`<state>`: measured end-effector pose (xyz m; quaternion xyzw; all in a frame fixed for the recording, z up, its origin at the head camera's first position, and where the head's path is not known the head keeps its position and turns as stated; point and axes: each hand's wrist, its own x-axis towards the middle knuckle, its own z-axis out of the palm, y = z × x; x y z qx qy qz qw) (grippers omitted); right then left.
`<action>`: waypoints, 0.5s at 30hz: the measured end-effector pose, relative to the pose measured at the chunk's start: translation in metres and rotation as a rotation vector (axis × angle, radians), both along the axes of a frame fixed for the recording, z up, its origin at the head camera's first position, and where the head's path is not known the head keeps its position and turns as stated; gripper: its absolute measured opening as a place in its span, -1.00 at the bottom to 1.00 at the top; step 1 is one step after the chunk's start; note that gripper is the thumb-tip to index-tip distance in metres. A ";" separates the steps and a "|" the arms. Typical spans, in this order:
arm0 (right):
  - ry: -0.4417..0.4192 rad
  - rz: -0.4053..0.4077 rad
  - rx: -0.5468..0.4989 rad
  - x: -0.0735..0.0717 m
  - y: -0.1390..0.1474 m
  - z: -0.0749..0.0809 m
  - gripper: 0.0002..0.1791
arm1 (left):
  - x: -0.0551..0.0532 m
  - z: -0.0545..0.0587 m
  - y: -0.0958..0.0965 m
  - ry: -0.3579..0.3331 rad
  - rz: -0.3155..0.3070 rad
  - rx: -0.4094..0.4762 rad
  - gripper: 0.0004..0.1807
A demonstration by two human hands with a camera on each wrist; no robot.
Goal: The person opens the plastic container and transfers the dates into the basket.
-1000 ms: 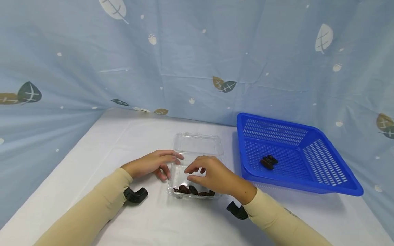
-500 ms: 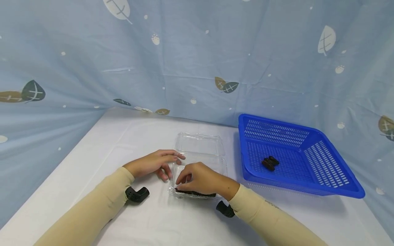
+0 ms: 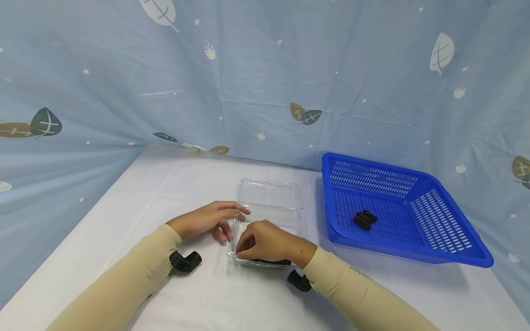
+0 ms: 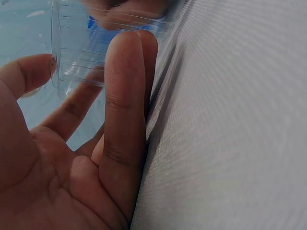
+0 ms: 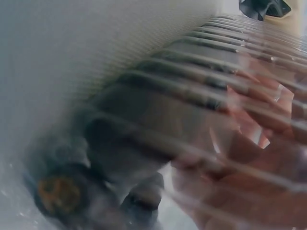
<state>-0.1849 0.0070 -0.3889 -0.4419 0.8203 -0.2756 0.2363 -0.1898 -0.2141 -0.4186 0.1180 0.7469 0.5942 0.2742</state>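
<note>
In the head view a clear plastic clamshell box (image 3: 304, 225) lies with its lid folded back, a row of dark brown dates (image 3: 281, 262) along its near wall. My right hand (image 3: 269, 241) is down inside, its curled fingers and thumb pinching at a date at the row's left end and covering part of the row. Through the ribbed wall, the right wrist view shows dark, blurred dates (image 5: 144, 199) against the fingertips. My left hand (image 3: 209, 221) rests at the box's left side, fingers extended. A fingertip (image 4: 45, 64) touches the plastic edge in the left wrist view.
To the right stands a blue slotted basket (image 3: 447, 257), with a few dates (image 3: 364, 220) on its floor. A white cloth (image 3: 198, 299) covers the table. Behind it hangs a blue leaf-printed curtain (image 3: 256, 82). Each wrist wears a black curved piece (image 3: 185, 262).
My right hand has lowered into the box and moved slightly left and nearer, its fingers closing at the dates. The left hand has stayed at the box's side.
</note>
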 end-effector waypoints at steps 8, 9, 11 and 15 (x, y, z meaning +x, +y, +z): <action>-0.016 0.034 0.010 -0.003 0.008 0.002 -0.96 | -0.001 -0.001 -0.001 0.013 -0.012 0.000 -0.57; -0.025 0.036 0.010 -0.003 0.009 0.002 -0.96 | -0.001 -0.001 -0.001 0.011 -0.010 -0.002 -0.58; -0.040 0.033 0.004 -0.004 0.012 0.002 -0.97 | -0.001 -0.001 -0.001 0.008 -0.004 -0.003 -0.58; -0.037 -0.002 -0.026 -0.005 0.017 0.002 -0.94 | 0.000 0.000 -0.001 0.003 -0.002 0.001 -0.59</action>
